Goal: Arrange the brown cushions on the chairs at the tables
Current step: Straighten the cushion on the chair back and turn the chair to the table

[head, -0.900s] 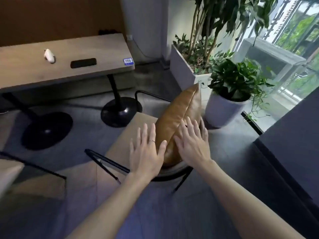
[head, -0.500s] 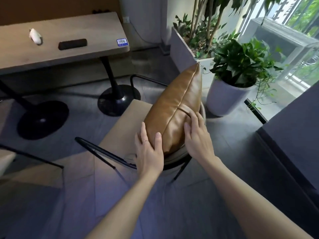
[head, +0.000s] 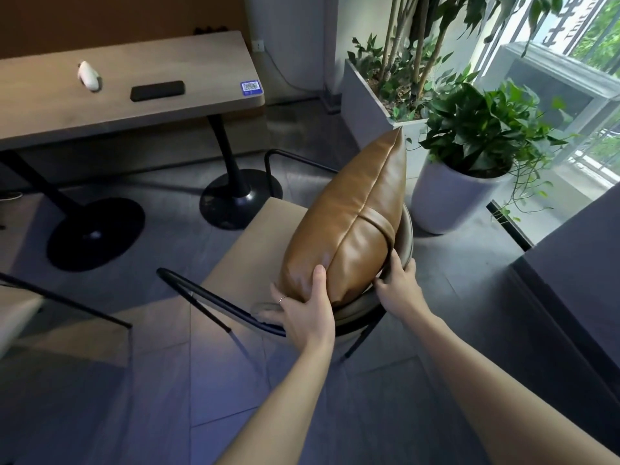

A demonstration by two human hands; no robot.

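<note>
A brown leather cushion (head: 355,226) stands on edge against the backrest of a chair (head: 248,243) with a beige seat and black metal frame. My left hand (head: 305,310) grips the cushion's near left corner, thumb on its front face. At the near right corner my right hand (head: 399,286) curls its fingers around the cushion's edge, beside the chair's backrest rim. A wooden table (head: 127,92) on black pedestal feet stands beyond the chair.
On the table lie a black flat device (head: 157,90) and a white object (head: 88,75). A white round planter (head: 453,196) and a rectangular planter (head: 372,99) stand right of the chair. A dark counter (head: 577,270) lies to the right, another chair (head: 20,313) at the left.
My hands went from lying flat on the cushion to gripping its near corners. The cushion now stands more upright and closer to me on the chair.
</note>
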